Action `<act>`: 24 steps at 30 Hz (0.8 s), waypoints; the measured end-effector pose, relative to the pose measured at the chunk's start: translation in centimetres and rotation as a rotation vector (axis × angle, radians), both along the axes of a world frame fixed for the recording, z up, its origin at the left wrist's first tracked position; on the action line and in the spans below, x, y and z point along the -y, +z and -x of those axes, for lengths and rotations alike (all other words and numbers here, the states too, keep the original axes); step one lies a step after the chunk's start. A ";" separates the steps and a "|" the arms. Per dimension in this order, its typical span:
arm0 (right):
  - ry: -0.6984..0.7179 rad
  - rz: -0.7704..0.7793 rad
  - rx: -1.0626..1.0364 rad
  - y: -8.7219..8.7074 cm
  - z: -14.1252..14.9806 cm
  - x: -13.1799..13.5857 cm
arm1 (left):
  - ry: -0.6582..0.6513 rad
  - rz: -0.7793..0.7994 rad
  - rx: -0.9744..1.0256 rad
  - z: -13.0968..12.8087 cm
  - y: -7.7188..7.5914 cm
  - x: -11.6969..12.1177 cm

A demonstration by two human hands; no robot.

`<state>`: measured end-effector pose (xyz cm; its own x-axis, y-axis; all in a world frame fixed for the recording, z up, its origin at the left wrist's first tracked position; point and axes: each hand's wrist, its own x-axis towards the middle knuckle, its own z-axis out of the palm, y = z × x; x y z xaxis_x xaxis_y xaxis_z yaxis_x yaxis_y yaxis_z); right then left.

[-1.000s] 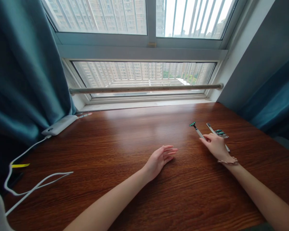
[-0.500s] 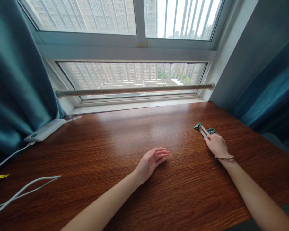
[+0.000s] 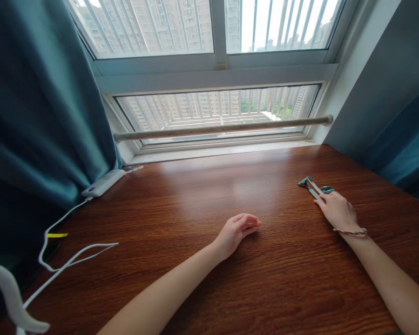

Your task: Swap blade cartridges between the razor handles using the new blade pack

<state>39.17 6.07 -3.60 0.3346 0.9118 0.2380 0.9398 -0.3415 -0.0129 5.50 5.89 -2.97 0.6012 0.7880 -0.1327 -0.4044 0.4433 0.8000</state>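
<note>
My right hand (image 3: 338, 211) lies at the right of the wooden table (image 3: 195, 209), fingers close together over the handles of two razors (image 3: 311, 186). The razors lie side by side, and their green-tipped heads stick out beyond my fingertips toward the window. A small pack of green cartridges (image 3: 327, 189) sits just right of them, partly hidden by my hand. A thin bracelet (image 3: 351, 231) circles that wrist. My left hand (image 3: 238, 229) rests palm down in the middle of the table, its fingers loosely bent and holding nothing.
A white power bank (image 3: 103, 183) lies at the far left by the teal curtain (image 3: 38, 116), with white cables (image 3: 66, 260) trailing toward the front left. A metal rail (image 3: 223, 129) runs along the low window behind the table.
My right hand has drawn the green-headed razor rightward until it lies beside the second razor. My left hand's fingers have curled in slightly. The view swung left, then back.
</note>
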 end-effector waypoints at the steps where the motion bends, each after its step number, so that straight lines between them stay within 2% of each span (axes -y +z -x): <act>1: 0.019 -0.052 -0.005 0.1 0.6 0.1 | 0.001 -0.011 -0.018 -0.1 0.0 0.1; 3: 0.114 -0.184 -0.054 0.6 3.1 0.6 | 0.012 -0.038 -0.045 -0.3 0.0 0.2; 5: 0.349 -0.286 -0.283 1.4 7.0 1.4 | 0.051 -0.084 -0.060 -0.3 0.0 0.6; 7: 0.597 -0.236 -0.659 2.1 11.8 2.4 | 0.109 -0.160 -0.068 -0.1 0.1 1.0; 9: 0.808 -0.110 -0.974 2.5 16.4 3.4 | 0.139 -0.247 -0.049 0.3 0.1 1.5; 10: 0.895 -0.060 -1.075 2.5 18.4 3.7 | 0.140 -0.284 -0.032 0.6 0.0 1.8; 12: 0.981 -0.033 -1.196 2.2 21.4 3.8 | 0.139 -0.346 -0.019 1.4 0.1 2.1; 15: 1.075 -0.032 -1.299 1.6 23.7 3.3 | 0.149 -0.436 -0.064 2.8 0.4 2.3; 18: 1.198 -0.066 -1.342 1.4 24.4 2.9 | 0.144 -0.549 -0.103 3.7 0.6 2.3; 21: 1.340 -0.077 -1.198 1.4 24.3 3.1 | 0.091 -0.703 -0.169 4.2 0.3 2.6; 24: 1.518 -0.033 -0.972 1.4 24.0 3.6 | 0.028 -0.972 -0.272 4.5 0.1 3.0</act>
<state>15.21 2.47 -2.24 -0.6836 0.5229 0.5092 0.0529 0.7314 -0.6799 0.97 2.85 -2.87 0.6262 0.6404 0.4447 -0.1547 -0.4570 0.8759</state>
